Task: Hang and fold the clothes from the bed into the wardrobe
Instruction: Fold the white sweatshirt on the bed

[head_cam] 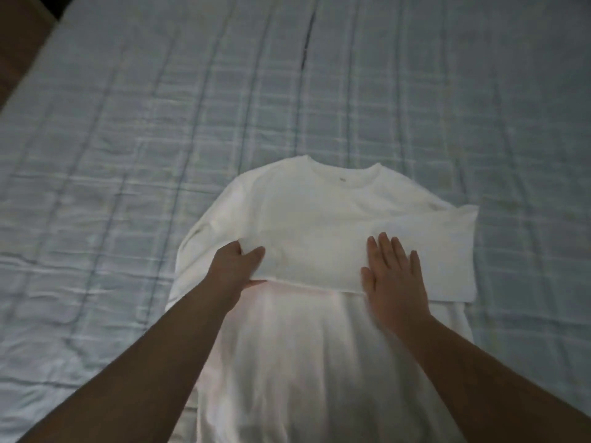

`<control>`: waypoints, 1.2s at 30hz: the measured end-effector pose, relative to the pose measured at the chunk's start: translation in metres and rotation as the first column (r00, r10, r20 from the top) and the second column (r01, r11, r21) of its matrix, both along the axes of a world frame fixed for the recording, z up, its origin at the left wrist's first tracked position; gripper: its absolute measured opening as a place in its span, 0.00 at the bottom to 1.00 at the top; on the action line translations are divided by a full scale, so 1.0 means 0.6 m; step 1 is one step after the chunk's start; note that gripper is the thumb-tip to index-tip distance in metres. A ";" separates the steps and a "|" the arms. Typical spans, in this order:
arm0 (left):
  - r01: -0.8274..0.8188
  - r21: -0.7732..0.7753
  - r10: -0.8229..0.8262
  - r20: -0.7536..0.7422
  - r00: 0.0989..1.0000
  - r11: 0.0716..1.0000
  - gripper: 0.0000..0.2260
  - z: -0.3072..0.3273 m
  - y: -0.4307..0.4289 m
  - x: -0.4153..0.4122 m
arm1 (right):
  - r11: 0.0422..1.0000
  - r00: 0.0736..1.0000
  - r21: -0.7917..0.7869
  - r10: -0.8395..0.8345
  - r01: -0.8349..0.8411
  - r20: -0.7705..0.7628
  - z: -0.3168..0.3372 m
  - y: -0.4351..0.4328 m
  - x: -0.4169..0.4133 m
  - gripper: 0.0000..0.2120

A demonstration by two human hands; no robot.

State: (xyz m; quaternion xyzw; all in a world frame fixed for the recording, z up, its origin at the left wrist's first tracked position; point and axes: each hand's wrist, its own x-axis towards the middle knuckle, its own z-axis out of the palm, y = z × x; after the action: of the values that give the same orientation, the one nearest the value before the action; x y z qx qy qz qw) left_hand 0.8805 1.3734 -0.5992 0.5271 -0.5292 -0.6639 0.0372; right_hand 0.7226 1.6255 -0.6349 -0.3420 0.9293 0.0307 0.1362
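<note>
Head view, looking down, close over bed (128, 139).

The bed (96, 314) offers open quilt (319, 91) to the left, to the right and beyond the shirt (303, 212). The shirt lies flat and low at the near middle. The left hand (238, 266) grips its folded edge and the right hand (395, 282) lies flat on the fold. Both forearms cross the near edge. Floor (16, 59) shows past the far left corner.

a bed (134, 148) with a pale blue, checked quilted cover fills the dim view; brown wood (19, 36) shows at top left.
</note>
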 end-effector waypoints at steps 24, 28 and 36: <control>0.137 -0.438 -0.015 0.271 0.962 0.888 0.12 -0.022 -0.109 0.177 | 0.958 0.973 -0.197 0.224 -0.208 0.061 0.060 -0.189 0.160 0.32; 0.184 -0.344 -0.019 0.432 0.902 0.921 0.10 -0.036 -0.095 0.276 | 0.866 0.877 -0.322 0.449 -0.381 0.169 0.056 -0.258 0.262 0.31; 0.206 -0.063 -0.176 0.319 0.931 0.977 0.08 -0.049 -0.037 0.323 | 0.829 0.846 -0.264 0.528 -0.493 0.080 0.014 -0.285 0.358 0.16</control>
State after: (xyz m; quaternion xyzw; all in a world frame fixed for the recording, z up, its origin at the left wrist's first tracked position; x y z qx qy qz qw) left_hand 1.0746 1.3514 -0.6284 0.5689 -0.6081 -0.5469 -0.0865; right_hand 0.9373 1.4547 -0.6264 -0.5930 0.7879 -0.0690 0.1511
